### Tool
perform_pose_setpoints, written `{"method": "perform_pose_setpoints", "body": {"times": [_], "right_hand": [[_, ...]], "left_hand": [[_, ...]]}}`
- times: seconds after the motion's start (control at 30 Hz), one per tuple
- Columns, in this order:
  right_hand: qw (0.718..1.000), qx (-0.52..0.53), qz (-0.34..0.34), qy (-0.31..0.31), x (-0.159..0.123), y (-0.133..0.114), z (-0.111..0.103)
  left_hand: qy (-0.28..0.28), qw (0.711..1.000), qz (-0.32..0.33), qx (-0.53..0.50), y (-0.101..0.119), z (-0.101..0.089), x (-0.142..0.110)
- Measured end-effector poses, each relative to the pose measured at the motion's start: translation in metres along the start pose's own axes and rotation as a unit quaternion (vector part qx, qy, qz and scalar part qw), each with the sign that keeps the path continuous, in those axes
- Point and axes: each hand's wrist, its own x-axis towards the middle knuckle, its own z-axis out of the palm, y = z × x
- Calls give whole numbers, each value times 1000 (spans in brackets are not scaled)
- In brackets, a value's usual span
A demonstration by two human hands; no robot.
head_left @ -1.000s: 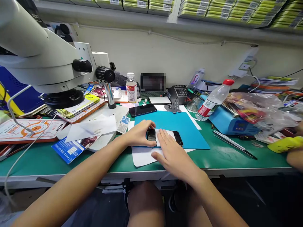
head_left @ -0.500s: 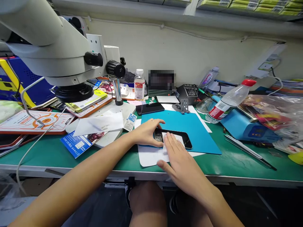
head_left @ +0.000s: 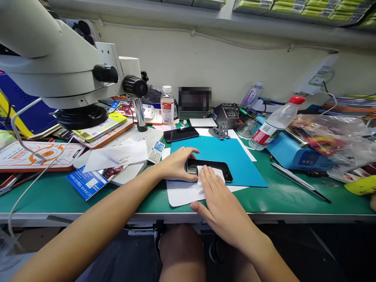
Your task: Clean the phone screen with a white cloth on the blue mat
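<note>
A black smartphone (head_left: 226, 172) lies on a blue mat (head_left: 241, 162), its screen face up. My left hand (head_left: 179, 162) is curved round the phone's left end, thumb on the near edge and fingers on the far edge. Flat on a white wipe (head_left: 219, 172) over the middle of the screen rests my right hand (head_left: 217, 196), fingers straight and together, thumb held apart. The wipe covers part of the phone. Under the near side of the mat sticks out a white sheet (head_left: 182, 194).
Behind the mat lies another dark phone (head_left: 181, 134). A microscope (head_left: 79, 78) overhangs the left side. Tweezers (head_left: 302, 182) lie on the right, near a leaning red-capped bottle (head_left: 273, 123) and a blue device (head_left: 299, 152). A blue card (head_left: 88, 182) sits left of my arm.
The camera view has shifted slightly, so the whole scene sits a little further left. Both hands keep nearly the same places on the phone and wipe.
</note>
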Motion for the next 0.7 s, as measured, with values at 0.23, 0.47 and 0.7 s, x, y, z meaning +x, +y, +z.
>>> {"method": "perform_pose_setpoints", "body": {"times": [0.23, 0.47, 0.7], "right_hand": [[999, 30, 9, -12, 53, 14, -20], [1000, 0, 4, -9, -1, 1, -6], [999, 34, 5, -25, 45, 13, -19]], "left_hand": [[-4, 1000, 5, -8, -3, 1, 0], [-3, 1000, -6, -6, 2, -1, -1], [-10, 1000, 6, 2, -4, -1, 0]]}}
